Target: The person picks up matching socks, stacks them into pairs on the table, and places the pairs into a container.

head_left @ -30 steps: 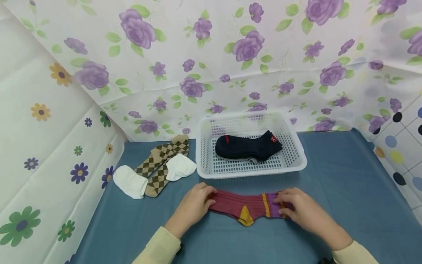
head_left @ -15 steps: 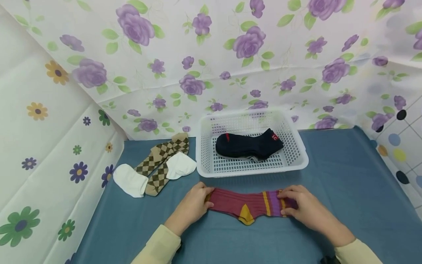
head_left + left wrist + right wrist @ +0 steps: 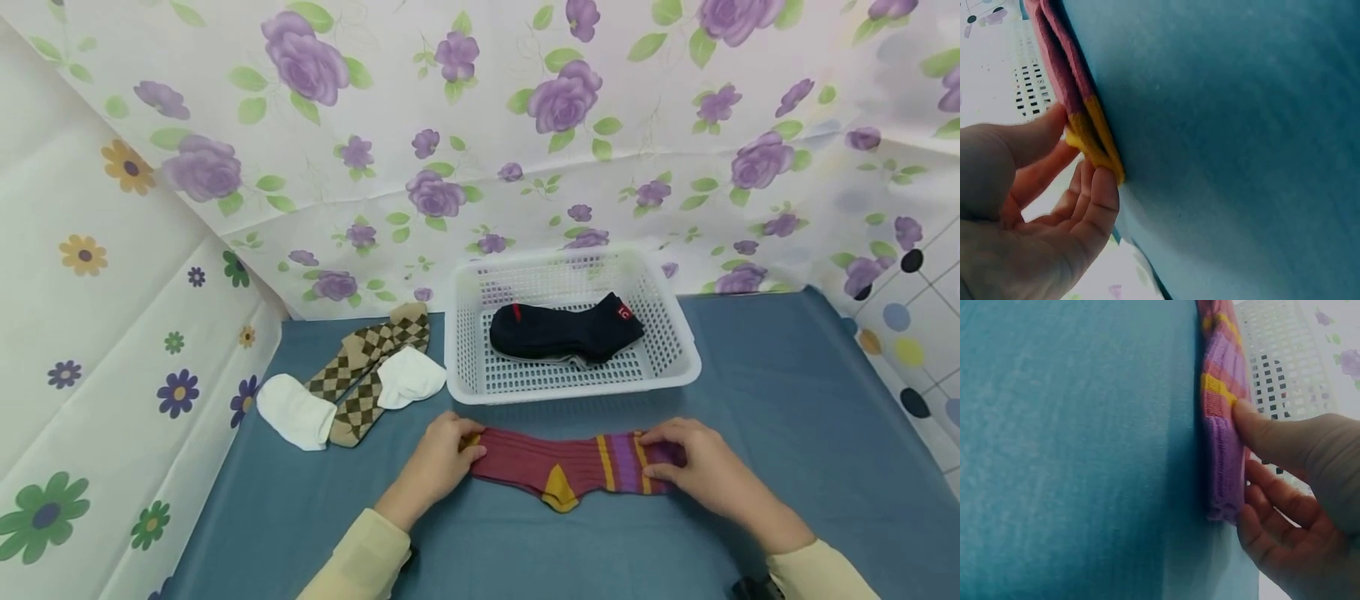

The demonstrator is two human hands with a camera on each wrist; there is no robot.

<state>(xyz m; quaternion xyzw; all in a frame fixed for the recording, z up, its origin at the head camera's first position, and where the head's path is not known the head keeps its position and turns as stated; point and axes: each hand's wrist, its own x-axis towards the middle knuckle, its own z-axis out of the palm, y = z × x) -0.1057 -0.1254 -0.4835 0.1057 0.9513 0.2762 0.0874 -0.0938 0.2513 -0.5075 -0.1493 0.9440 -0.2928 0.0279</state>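
Note:
A pair of maroon socks [image 3: 517, 457], stacked one on the other, lies flat across the blue cloth. They have mustard heels and toes, with purple and yellow bands at the cuff. My left hand [image 3: 438, 458] grips the toe end; in the left wrist view, thumb and fingers [image 3: 1105, 194] take hold of the yellow toes [image 3: 1099, 134]. At the opposite end, my right hand [image 3: 701, 467] holds the cuff, its thumb on the striped band and its fingertips at the purple edge [image 3: 1225, 469]. The palm sides are partly hidden in the head view.
Just behind the socks stands a white plastic basket [image 3: 573, 393] with dark navy socks [image 3: 562, 332] in it. To the left lie brown checkered socks [image 3: 360, 410] and two white socks, one nearer [image 3: 296, 412] and one beside the basket [image 3: 408, 377]. Flowered sheets [image 3: 480, 100] rise behind.
My right hand has shifted slightly right along the cuff, uncovering more of the stripes. The left hand has edged slightly left at the toe. The socks stay in nearly the same place.

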